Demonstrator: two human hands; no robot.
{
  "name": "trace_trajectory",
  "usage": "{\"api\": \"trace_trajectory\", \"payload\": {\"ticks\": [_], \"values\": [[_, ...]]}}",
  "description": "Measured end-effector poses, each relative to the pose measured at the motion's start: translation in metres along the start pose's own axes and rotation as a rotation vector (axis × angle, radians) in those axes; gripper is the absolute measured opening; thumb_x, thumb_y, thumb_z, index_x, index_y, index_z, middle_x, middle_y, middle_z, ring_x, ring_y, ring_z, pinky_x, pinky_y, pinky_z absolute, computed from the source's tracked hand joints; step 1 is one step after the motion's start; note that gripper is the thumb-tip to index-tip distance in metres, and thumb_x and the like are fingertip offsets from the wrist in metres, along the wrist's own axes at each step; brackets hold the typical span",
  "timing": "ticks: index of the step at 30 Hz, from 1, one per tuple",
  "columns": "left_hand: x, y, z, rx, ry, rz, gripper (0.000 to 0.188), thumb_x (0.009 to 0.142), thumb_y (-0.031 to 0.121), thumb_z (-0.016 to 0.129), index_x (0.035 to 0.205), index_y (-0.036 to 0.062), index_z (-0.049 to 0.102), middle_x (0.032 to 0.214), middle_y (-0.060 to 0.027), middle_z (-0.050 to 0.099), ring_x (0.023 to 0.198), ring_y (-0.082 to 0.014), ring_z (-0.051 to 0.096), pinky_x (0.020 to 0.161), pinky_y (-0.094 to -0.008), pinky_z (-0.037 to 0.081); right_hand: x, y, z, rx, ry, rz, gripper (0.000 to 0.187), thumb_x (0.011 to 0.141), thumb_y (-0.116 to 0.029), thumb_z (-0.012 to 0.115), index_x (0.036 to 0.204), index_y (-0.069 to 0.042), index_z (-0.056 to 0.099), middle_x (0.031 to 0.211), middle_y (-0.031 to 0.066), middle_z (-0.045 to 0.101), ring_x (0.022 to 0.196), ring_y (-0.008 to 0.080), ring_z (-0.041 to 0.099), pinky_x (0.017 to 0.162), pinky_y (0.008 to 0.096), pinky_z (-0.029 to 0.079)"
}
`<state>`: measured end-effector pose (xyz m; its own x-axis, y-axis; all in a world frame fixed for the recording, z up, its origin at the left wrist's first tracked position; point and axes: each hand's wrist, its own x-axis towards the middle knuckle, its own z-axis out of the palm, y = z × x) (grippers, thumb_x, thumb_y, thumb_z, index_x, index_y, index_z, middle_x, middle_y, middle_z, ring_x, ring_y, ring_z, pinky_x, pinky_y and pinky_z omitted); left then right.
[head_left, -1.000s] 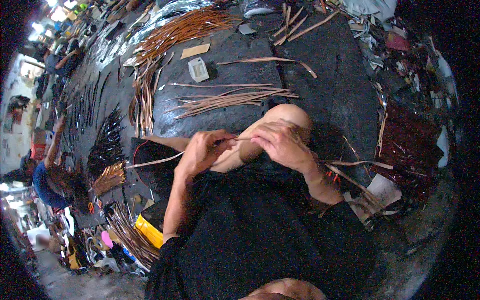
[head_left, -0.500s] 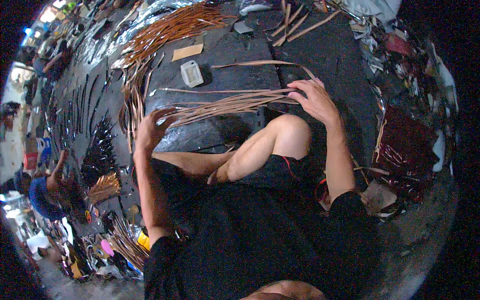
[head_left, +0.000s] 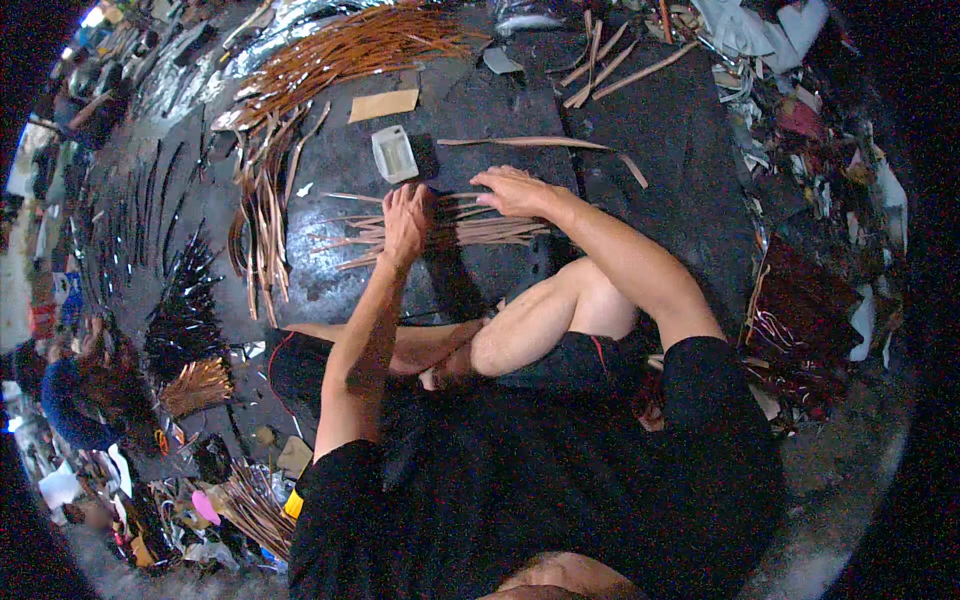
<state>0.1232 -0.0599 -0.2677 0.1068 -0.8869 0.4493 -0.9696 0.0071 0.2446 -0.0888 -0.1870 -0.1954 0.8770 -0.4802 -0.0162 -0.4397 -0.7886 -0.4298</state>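
Note:
A bundle of long, flat brown strips (head_left: 480, 232) lies crosswise on the dark board (head_left: 330, 270) in front of my crossed legs. My left hand (head_left: 406, 222) is over the left part of the bundle, its fingers curled down at the far-side strips; the fingertips are partly hidden. To its right, my right hand (head_left: 515, 191) reaches over the far edge of the strips, fingers stretched leftward and thumb apart from them. Beyond the hands, a single bent strip (head_left: 530, 142) lies by itself. A whitish rectangular plastic tray (head_left: 381, 160) stands just past my left hand.
A pile of orange-brown strips (head_left: 350, 50) lies at the far side, with more brown strips (head_left: 265, 230) on the left. Several short strips (head_left: 640, 70) rest at the far right. A tan flat piece (head_left: 384, 105) is behind the tray. Scraps (head_left: 800, 120) line the right; another person (head_left: 75, 400) sits left.
My left hand has moved right and away from me, from the bundle's left end to further along it. The right hand has moved left, off the right end. The strips now lie lower on the board.

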Motion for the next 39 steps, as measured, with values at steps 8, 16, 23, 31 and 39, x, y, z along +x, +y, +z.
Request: {"api": "trace_trajectory", "payload": {"ticks": [8,16,23,31,39], "values": [[0.043,0.029,-0.099,-0.421,-0.055,0.043,0.017,0.092,0.019,0.056,0.104,0.0083,0.063,0.088,-0.0178,0.06,0.079,-0.0393,0.06,0.068,-0.0455,0.048,-0.011,-0.003,-0.059,0.342,0.04,0.001,0.024,0.093,-0.023,0.056,0.103,-0.003,0.065,0.097,0.0154,0.068,0.092,0.0296,0.064,0.079,0.0382,0.049],[-0.017,-0.029,-0.072,-0.225,-0.445,0.024,0.057,0.085,0.036,0.066,0.133,0.0099,0.05,0.126,-0.0181,0.054,0.119,-0.0385,0.049,0.1,-0.0499,0.038,-0.055,0.026,-0.041,0.094,-0.258,0.096,0.062,0.084,-0.037,0.068,0.134,-0.006,0.049,0.129,0.0196,0.052,0.123,0.0352,0.048,0.104,0.0417,0.038],[-0.038,-0.012,-0.044,-0.058,-0.385,0.131,0.081,0.071,0.045,0.075,0.138,0.0132,0.043,0.123,-0.0183,0.051,0.114,-0.0403,0.048,0.097,-0.0532,0.036,-0.042,-0.003,-0.017,-0.38,-0.264,-0.06,0.097,0.065,-0.045,0.081,0.14,-0.002,0.037,0.134,0.0204,0.043,0.123,0.0375,0.045,0.102,0.0453,0.038],[-0.034,-0.02,-0.089,-0.19,-0.469,0.096,0.049,0.077,0.029,0.072,0.12,0.0097,0.059,0.105,-0.0132,0.06,0.101,-0.035,0.057,0.088,-0.0444,0.044,-0.02,-0.003,-0.024,-0.016,-0.222,-0.164,0.063,0.075,-0.044,0.074,0.121,-0.005,0.056,0.108,0.0212,0.058,0.109,0.0367,0.055,0.091,0.0451,0.045],[-0.055,0.043,-0.112,-0.597,-0.461,-0.207,0.042,0.085,0.024,0.068,0.122,0.0053,0.058,0.121,-0.0205,0.058,0.11,-0.0406,0.056,0.091,-0.044,0.048,0.017,0.103,-0.01,-0.415,0.41,-0.036,0.033,0.092,-0.027,0.054,0.121,-0.012,0.059,0.122,0.0127,0.056,0.113,0.0329,0.053,0.102,0.0461,0.035]]}}
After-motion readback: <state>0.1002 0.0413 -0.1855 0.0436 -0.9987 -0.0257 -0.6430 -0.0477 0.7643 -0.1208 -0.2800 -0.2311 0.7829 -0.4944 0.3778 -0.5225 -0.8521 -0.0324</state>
